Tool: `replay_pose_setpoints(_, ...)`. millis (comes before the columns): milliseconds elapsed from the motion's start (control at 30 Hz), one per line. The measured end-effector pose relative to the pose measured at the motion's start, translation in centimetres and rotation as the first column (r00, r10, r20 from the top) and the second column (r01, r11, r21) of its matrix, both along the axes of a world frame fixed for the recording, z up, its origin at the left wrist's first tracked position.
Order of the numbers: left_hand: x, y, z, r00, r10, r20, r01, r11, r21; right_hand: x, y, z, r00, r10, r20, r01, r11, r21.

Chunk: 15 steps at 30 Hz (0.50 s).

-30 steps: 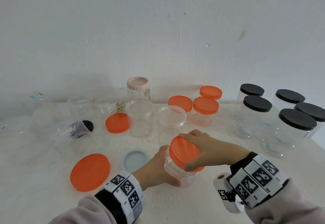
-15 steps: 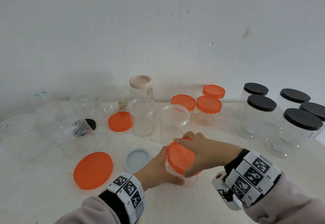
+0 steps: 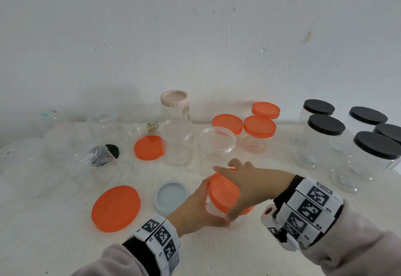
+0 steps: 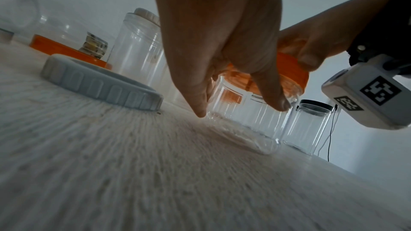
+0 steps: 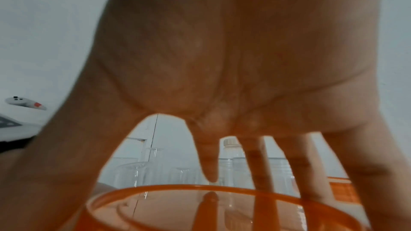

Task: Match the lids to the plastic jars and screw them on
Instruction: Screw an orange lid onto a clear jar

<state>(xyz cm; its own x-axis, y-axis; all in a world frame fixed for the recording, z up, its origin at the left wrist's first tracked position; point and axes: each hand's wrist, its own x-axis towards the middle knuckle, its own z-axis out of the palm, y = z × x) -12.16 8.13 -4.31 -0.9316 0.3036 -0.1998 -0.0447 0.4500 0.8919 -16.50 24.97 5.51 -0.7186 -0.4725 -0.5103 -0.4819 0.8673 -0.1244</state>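
Observation:
A small clear plastic jar (image 4: pixel 249 111) stands tilted on the white table near the front middle, with an orange lid (image 3: pixel 222 192) on its mouth. My left hand (image 3: pixel 195 208) grips the jar's wall from the left, thumb and fingers curled round it. From above and the right, my right hand (image 3: pixel 249 187) grasps the orange lid (image 5: pixel 200 205), fingers spread over its rim. The jar's body is mostly hidden by both hands in the head view. Loose lids lie nearby: a large orange lid (image 3: pixel 116 207), a grey lid (image 3: pixel 171 195), a smaller orange lid (image 3: pixel 148 147).
Two open clear jars (image 3: pixel 178 141) (image 3: pixel 217 143) stand behind the hands. Orange-lidded jars (image 3: pixel 259 131) sit at back centre, black-lidded jars (image 3: pixel 325 130) at the right, a beige-lidded jar (image 3: pixel 174 104) by the wall. Several clear containers crowd the left.
The jar and lid have tipped further to the left between my hands. My right hand has turned a little on the lid, fingers reaching further over it.

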Motion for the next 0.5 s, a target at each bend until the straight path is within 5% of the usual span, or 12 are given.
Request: replay_pose_setpoints(500,-0.21,-0.14,-0.27,1.000,-0.008,-0.005,0.008,1.000,0.025,-0.56,-0.54,0.40,0.999,-0.021,0.033,0.019,0.997,0.072)
